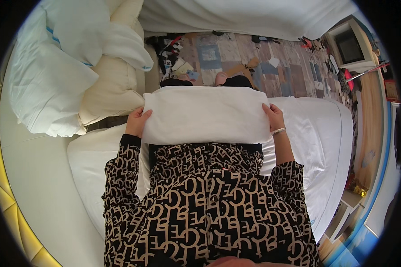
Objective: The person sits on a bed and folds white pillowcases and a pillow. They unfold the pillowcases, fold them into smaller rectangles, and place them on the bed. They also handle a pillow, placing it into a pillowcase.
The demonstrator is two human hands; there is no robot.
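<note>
A folded white cloth (pixel 205 113), wide and oblong, lies across my lap. Its left end is pinched in my left hand (pixel 137 120), with the thumb on top and the fingers mostly out of sight below. At the opposite end my right hand (pixel 274 117) grips the edge the same way; a silver bangle (pixel 278 131) circles that wrist. Between the two hands the cloth is spread nearly flat. Beneath me is a bed covered with a white sheet (pixel 307 147), and the sheet is wrinkled on my right.
On the left, white bedding (pixel 53 86) is heaped over cream cushions (pixel 113 90). Past my feet, papers and dark scraps litter the plank-pattern floor (pixel 230 50). A white drape (pixel 247 16) hangs at the far side. At right stand a cabinet with a dark screen (pixel 349 46) and a long-handled mop (pixel 364 71).
</note>
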